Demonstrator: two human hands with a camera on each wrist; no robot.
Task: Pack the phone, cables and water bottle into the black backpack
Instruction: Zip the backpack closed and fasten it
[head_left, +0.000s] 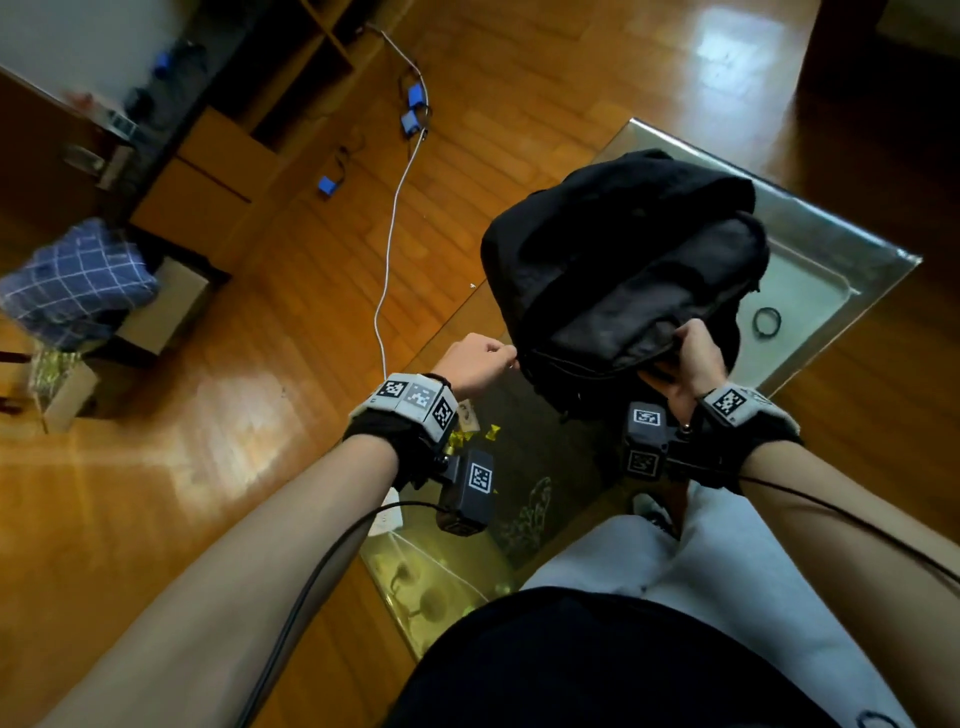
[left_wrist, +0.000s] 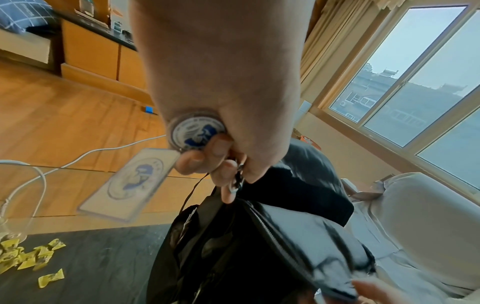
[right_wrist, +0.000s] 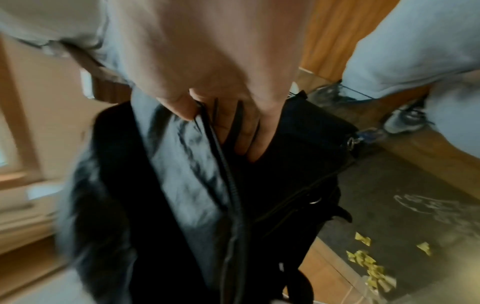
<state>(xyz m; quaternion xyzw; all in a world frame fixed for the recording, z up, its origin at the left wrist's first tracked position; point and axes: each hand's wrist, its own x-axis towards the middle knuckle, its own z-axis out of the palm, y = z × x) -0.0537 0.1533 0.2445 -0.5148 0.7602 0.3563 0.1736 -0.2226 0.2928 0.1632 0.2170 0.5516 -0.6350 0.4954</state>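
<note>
The black backpack (head_left: 623, 260) lies on a glass table (head_left: 831, 249), its opening toward me. My left hand (head_left: 483, 358) pinches the metal zipper pull (left_wrist: 239, 179) at the bag's left edge, with a round blue-and-white badge (left_wrist: 197, 131) caught under the fingers. A rectangular tag (left_wrist: 130, 185) dangles from it. My right hand (head_left: 693, 353) grips the rim of the opening, thumb outside and fingers (right_wrist: 241, 133) tucked inside the backpack (right_wrist: 182, 185). The view into the bag is dark. I see no phone or water bottle.
A white cable (head_left: 395, 208) runs across the wooden floor to blue chargers (head_left: 415, 109). A black ring (head_left: 767, 322) lies on the glass. Yellow wrappers (left_wrist: 33, 259) are scattered on the shelf below. A pale sofa (left_wrist: 415, 216) stands behind the bag, my knees (head_left: 701, 561) at the near edge.
</note>
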